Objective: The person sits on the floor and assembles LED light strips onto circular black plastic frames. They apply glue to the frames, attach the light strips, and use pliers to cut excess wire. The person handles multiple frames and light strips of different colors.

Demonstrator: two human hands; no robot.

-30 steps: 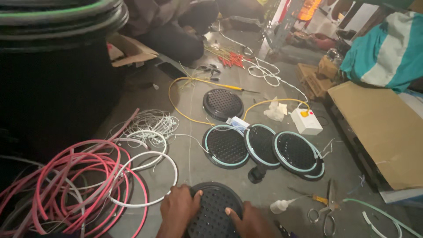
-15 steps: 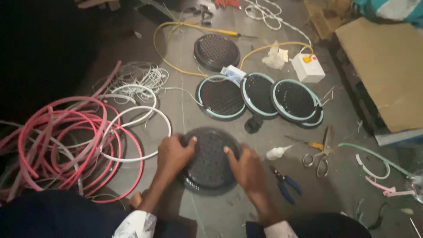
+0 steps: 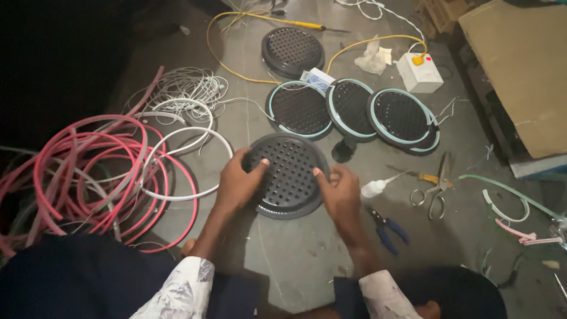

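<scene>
As both hands flank it — grille between

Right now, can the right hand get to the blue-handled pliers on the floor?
Probably yes: the right hand rests on the black perforated round disc, and the blue-handled pliers lie just beside its wrist on bare floor, nothing between.

Head view, steeply downward (close)

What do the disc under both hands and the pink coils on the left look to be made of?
Perforated disc, under the left hand and right hand: looks like black moulded plastic, perhaps coated metal; semi-gloss sheen, even rows of holes. Pink coils: probably flexible silicone or PVC strip; smooth, bends in loose loops.
</scene>
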